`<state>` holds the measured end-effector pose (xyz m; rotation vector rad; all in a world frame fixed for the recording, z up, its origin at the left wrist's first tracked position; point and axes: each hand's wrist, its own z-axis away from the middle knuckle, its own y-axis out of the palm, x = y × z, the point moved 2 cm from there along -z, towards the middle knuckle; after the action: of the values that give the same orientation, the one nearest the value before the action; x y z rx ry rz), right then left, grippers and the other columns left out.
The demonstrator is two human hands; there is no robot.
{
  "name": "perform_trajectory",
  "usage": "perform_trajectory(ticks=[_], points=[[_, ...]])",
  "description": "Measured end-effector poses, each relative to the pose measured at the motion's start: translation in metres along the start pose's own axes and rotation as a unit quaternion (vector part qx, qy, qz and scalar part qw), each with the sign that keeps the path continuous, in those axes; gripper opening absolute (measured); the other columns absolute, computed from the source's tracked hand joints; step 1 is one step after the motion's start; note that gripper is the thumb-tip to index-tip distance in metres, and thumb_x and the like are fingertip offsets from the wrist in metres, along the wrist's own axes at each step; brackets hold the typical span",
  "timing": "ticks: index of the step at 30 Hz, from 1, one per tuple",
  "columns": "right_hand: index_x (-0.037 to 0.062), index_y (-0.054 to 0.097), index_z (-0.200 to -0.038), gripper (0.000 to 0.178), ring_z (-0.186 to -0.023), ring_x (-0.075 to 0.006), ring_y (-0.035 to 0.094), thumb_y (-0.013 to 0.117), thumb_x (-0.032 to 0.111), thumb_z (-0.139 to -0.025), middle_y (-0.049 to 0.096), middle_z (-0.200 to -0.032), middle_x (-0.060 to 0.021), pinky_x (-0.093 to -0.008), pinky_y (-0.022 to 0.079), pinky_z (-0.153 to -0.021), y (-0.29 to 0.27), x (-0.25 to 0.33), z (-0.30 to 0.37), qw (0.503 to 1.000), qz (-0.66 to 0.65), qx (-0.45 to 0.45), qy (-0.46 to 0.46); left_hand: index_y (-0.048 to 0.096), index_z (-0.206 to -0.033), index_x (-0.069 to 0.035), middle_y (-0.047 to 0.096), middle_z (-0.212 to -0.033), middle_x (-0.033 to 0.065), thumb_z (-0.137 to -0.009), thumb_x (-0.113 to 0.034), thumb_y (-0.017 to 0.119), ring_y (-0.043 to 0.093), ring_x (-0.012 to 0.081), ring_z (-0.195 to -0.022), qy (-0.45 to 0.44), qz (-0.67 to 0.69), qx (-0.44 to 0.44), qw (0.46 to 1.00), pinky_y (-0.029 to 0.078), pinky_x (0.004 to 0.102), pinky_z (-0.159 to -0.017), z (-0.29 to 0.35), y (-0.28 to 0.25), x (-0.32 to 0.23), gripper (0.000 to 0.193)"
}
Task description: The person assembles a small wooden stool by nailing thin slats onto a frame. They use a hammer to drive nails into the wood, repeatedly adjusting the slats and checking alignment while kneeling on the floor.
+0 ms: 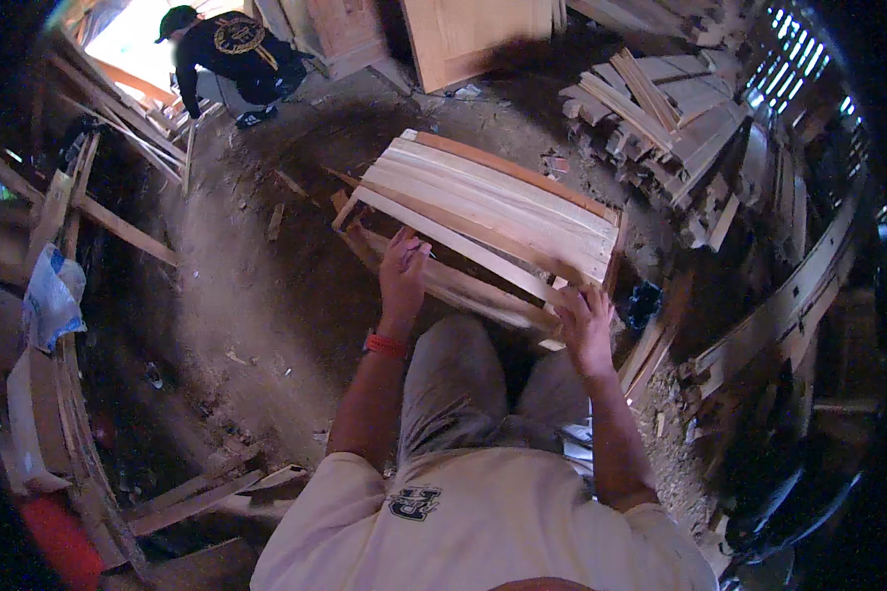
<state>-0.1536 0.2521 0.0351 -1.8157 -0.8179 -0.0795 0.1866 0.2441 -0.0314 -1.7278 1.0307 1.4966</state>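
Note:
In front of my knees a low slatted wooden frame (503,187) stands tilted, its top covered by several pale boards side by side. Along its near side runs a narrow light wooden slat (463,240), with a dark gap between it and the boards. My left hand (404,264), a red band at its wrist, is closed at the slat's near edge. A slim pen-like thing seems to be between its fingers, too small to name surely. My right hand (583,320) is closed round the slat's right end, at the frame's near right corner; its fingertips are partly hidden.
A person in dark clothes (235,54) crouches at the far left by a bright opening. Wooden panels (478,39) lean at the back. A stack of cut boards (650,118) lies at the far right. Long planks (69,424) run along the left, with a plastic bag (54,295) on them.

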Motion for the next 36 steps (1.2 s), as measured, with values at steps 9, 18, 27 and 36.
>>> perform_trajectory(ticks=[9, 18, 27, 36], points=[[0.0123, 0.074, -0.114, 0.029, -0.109, -0.0314, 0.056, 0.075, 0.016, -0.085, 0.06, -0.111, -0.0084, -0.0477, 0.04, -0.098, 0.006, -0.005, 0.001, 1.0, 0.022, -0.015, 0.004, 0.067, -0.109, 0.005, 0.053, -0.145, 0.0215, -0.095, -0.01, 0.071, 0.05, 0.0308, -0.139, 0.058, -0.098, 0.022, 0.993, 0.043, 0.0371, -0.112, 0.003, 0.011, -0.008, 0.021], [0.0133, 0.075, -0.115, 0.031, -0.109, -0.0296, 0.056, 0.074, 0.016, -0.085, 0.06, -0.109, -0.0085, -0.0461, 0.039, -0.097, 0.003, -0.004, -0.002, 1.0, 0.022, -0.006, 0.018, 0.068, -0.106, 0.003, 0.053, -0.143, 0.022, -0.096, -0.01, 0.071, 0.051, 0.0298, -0.136, 0.057, -0.071, -0.009, 0.996, 0.043, 0.0375, -0.11, 0.011, 0.015, 0.002, 0.017], [0.0071, 0.071, -0.115, 0.035, -0.113, -0.0333, 0.056, 0.078, 0.019, -0.083, 0.06, -0.113, -0.0148, -0.0497, 0.041, -0.1, 0.004, -0.005, -0.003, 0.998, 0.045, -0.053, 0.008, 0.065, -0.108, 0.001, 0.053, -0.143, 0.0188, -0.096, -0.008, 0.069, 0.051, 0.0278, -0.132, 0.089, -0.072, 0.01, 0.993, 0.043, 0.0384, -0.109, 0.011, 0.023, 0.009, 0.017], [-0.0057, 0.061, -0.118, 0.058, -0.094, -0.0353, 0.07, 0.087, 0.031, -0.081, 0.069, -0.104, -0.0228, -0.0446, 0.057, -0.081, 0.004, -0.014, 0.017, 0.927, -0.149, -0.105, 0.327, 0.064, -0.108, 0.006, 0.049, -0.144, 0.0152, -0.099, -0.008, 0.065, 0.058, 0.0218, -0.118, -0.013, -0.006, -0.02, 1.0, 0.048, 0.035, -0.104, 0.015, 0.027, 0.01, 0.017]])
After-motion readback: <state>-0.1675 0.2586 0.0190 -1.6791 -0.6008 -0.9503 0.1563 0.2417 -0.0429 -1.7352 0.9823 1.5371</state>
